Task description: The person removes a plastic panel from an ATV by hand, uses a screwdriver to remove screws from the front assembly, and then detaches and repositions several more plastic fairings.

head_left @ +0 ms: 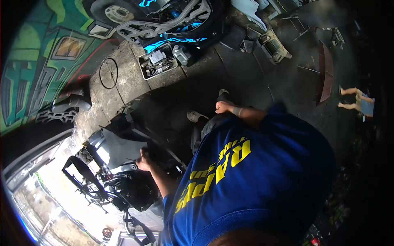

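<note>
At the left, my left hand (143,160) reaches to a partly stripped motorbike (131,186), beside a silver round-ended metal part (125,167). Its thumb points up and its fingers curl; what lies inside them is hidden. A dark flat panel (123,143) of the bike is just past that hand. My right hand (223,107) is closed in a fist in front of my body, close to my leg and above my shoes (193,117). Nothing shows in the fist, though its inside is hidden.
Ahead, a tray of tools and parts (160,67) sits on the floor beside a grey bottle (180,55). Behind it is a black and blue motorbike (176,35). A thin black ring (108,74), a loose seat (72,102) and a reddish umbrella (325,76) lie around.
</note>
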A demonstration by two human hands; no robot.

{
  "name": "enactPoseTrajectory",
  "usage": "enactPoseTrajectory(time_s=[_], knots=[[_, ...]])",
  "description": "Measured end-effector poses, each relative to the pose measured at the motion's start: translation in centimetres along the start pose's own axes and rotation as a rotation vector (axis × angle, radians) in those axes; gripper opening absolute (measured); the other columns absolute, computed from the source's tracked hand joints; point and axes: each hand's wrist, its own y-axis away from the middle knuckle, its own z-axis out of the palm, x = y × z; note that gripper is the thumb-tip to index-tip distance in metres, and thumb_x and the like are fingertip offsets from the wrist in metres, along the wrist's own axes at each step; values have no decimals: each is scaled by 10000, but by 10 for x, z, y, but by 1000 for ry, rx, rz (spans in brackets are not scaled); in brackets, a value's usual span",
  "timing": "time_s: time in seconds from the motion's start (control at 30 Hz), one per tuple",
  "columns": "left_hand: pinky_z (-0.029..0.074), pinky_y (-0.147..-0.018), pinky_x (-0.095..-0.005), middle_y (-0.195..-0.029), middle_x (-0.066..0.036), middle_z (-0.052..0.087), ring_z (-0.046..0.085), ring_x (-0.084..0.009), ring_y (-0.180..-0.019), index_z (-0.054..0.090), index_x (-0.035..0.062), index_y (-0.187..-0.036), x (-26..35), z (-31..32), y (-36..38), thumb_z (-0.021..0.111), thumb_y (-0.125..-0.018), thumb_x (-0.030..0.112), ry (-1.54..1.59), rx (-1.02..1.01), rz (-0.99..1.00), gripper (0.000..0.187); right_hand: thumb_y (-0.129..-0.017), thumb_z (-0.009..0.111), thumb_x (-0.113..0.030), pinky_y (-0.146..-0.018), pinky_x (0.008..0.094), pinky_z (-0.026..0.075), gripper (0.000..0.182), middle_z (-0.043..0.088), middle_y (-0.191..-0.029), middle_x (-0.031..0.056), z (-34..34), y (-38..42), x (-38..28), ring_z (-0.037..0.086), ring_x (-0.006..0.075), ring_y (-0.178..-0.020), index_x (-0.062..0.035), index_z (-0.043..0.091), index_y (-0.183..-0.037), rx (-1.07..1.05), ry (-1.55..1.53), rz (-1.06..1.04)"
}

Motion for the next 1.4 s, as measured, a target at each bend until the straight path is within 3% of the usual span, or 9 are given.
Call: enactPoseTrajectory(time_s=[0.07, 0.43, 0.5, 0.53, 0.6, 0.73, 0.8, 1.0, 1.4], knots=[[472, -758, -414, -922, -229, 630, 594, -336, -803, 586, -121, -939, -1, -4, 1, 804, -594, 354, 48, -49, -32, 625, -695, 597, -341, -706, 373, 483, 298, 651, -839, 106, -25, 28, -30, 622, 273, -819, -79, 654, -826, 69, 26, 320], [501, -757, -474, -979, -241, 575, 582, -358, -877, 507, -26, -1014, 11, 2, 42, 695, -736, 409, -34, 289, -415, 550, -723, 555, -314, -748, 379, 484, 288, 652, -835, 153, -42, 73, 20, 625, 318, -801, -66, 678, -797, 205, -208, 281], [472, -709, -487, -893, -232, 584, 579, -360, -842, 538, -19, -946, -3, 8, 64, 645, -768, 435, -32, 241, -354, 499, -724, 586, -323, -742, 386, 488, 286, 654, -848, 141, -45, 72, 38, 626, 314, -807, -66, 675, -813, 250, -197, 231], [459, -697, -483, -834, -222, 600, 593, -342, -821, 556, -19, -913, -112, 34, 16, 586, -815, 417, -376, 151, 14, 448, -725, 617, -332, -736, 392, 493, 290, 657, -862, 128, -51, 74, 47, 628, 309, -813, -66, 673, -828, 278, -189, 191], [467, -702, -472, -770, -191, 625, 614, -320, -747, 577, 5, -865, -21, 27, 99, 535, -854, 384, -356, 66, -75, 382, -730, 615, -331, -728, 396, 495, 286, 656, -854, 129, -64, 82, 61, 628, 318, -784, -65, 671, -820, 264, -253, 204], [470, -662, -434, -779, -144, 659, 630, -301, -682, 630, 43, -794, -12, 65, 162, 493, -868, 331, -460, -419, 407, 327, -742, 604, -319, -746, 398, 486, 274, 654, -847, 132, -76, 104, 99, 624, 314, -814, -70, 670, -833, 358, -381, 307], [463, -651, -422, -763, -151, 655, 634, -300, -704, 628, 22, -787, 2, 100, 188, 521, -818, 321, -388, -403, 98, 319, -746, 596, -313, -758, 399, 481, 264, 653, -847, 134, -82, 115, 109, 622, 311, -832, -79, 671, -841, 374, -389, 325], [474, -700, -417, -801, -189, 649, 633, -336, -786, 643, 7, -840, 127, 153, 217, 603, -743, 339, -493, -822, 560, 349, -776, 603, -304, -757, 378, 475, 269, 656, -888, 125, -78, 149, 115, 619, 289, -851, -63, 662, -881, 441, -604, 523], [451, -674, -442, -790, -247, 607, 603, -385, -797, 629, 7, -848, 326, 497, 277, 520, -830, 378, -796, -1295, 1150, 387, -788, 564, -298, -728, 442, 476, 247, 628, -857, 174, -61, 116, 43, 604, 356, -823, -64, 613, -849, 513, -896, 944]])
